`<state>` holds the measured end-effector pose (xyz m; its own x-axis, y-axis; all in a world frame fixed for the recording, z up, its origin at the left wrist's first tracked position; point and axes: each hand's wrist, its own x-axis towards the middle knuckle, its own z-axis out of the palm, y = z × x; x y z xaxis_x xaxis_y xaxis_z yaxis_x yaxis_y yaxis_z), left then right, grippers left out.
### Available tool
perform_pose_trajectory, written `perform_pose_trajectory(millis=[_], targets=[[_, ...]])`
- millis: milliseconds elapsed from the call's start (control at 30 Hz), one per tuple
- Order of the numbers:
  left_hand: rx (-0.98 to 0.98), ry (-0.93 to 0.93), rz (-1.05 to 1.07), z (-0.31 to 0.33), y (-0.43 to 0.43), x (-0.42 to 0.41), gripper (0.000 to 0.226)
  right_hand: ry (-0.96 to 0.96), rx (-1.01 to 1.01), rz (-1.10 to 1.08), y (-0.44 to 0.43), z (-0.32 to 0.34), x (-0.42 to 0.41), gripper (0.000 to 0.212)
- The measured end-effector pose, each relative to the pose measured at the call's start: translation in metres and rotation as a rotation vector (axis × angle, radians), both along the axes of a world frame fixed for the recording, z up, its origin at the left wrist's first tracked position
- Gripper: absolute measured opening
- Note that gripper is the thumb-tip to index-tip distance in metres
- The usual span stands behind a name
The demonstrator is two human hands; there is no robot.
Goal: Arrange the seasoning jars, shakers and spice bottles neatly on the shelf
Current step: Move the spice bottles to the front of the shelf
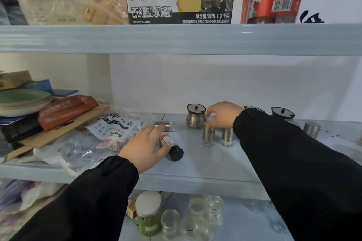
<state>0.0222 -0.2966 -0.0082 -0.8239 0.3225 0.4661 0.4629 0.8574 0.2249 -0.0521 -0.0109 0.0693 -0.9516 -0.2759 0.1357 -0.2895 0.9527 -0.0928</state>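
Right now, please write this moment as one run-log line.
left hand on lying dark spice bottle, grip unclear | right hand pinches upright steel shaker top | pending: lying steel shaker
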Motion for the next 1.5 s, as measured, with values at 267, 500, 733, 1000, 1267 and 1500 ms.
perform_pose_trajectory(millis=[267,500,733,1000,1267,1500], targets=[[-0.012,0.018,0.095,0.011,-0.037,-0.001,0.065,0.024,0.021,0.172,-0.088,-0.016,-0.019,0.057],[-0.099,-0.027,0.198,0.012,-0.073,0.017,0.068,-0.048,0.093,0.166,-0.140,-0.048,-0.068,0.062],[-0.106,-0.068,0.242,0.011,-0.095,0.028,0.071,-0.094,0.156,0.313,-0.160,-0.061,-0.088,0.057],[-0.097,-0.083,0.238,0.010,-0.091,0.026,0.068,-0.112,0.245,0.228,-0.146,-0.042,-0.087,0.034],[-0.082,-0.027,0.157,0.013,-0.058,0.019,0.065,-0.136,0.093,0.166,-0.104,-0.006,-0.066,0.022],[-0.044,-0.024,0.082,0.014,-0.032,0.013,0.064,-0.153,0.135,0.120,-0.066,0.005,-0.048,0.020]])
